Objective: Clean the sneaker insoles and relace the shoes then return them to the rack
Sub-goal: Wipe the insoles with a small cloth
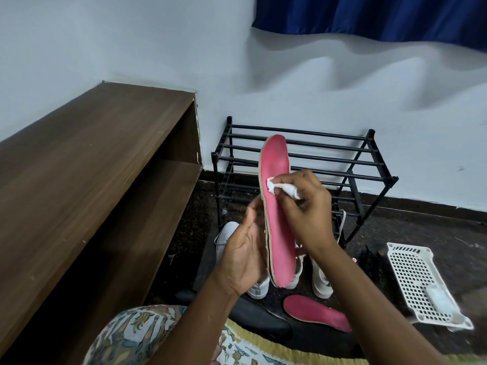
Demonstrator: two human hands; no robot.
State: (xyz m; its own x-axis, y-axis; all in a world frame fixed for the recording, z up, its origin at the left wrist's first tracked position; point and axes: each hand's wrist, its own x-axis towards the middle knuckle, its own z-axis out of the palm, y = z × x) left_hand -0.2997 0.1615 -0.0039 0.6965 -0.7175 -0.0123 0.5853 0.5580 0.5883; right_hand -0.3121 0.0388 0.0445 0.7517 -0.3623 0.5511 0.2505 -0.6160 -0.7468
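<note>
Insole [279,233]: pink, held upright with the toe end up, in front of the rack [316,159] and above the sneakers [259,289]. L hand [245,254]: grip closed on the lower half of the insole, fingers behind it, thumb at its left edge. R hand [303,206]: grip closed on a white cloth [284,187], pinched btw thumb and fingers. The cloth is pressed against the pink face of the insole, approx. at its upper-mid section. Second insole [316,312]: pink, lying flat on the dark floor [421,233], on the near side of the sneakers. Sneakers: white, standing on the floor btw rack and person, partly hidden by hands and insole. Rack: black tube bars, set against the white wall [342,88]. Basket [419,280]: white, perforated, on the floor to the right of the rack; a pale item lies in it, too blurred to identify. Shelf unit [92,167]: brown wood, at left. Curtain [369,17]: blue, top right.
</note>
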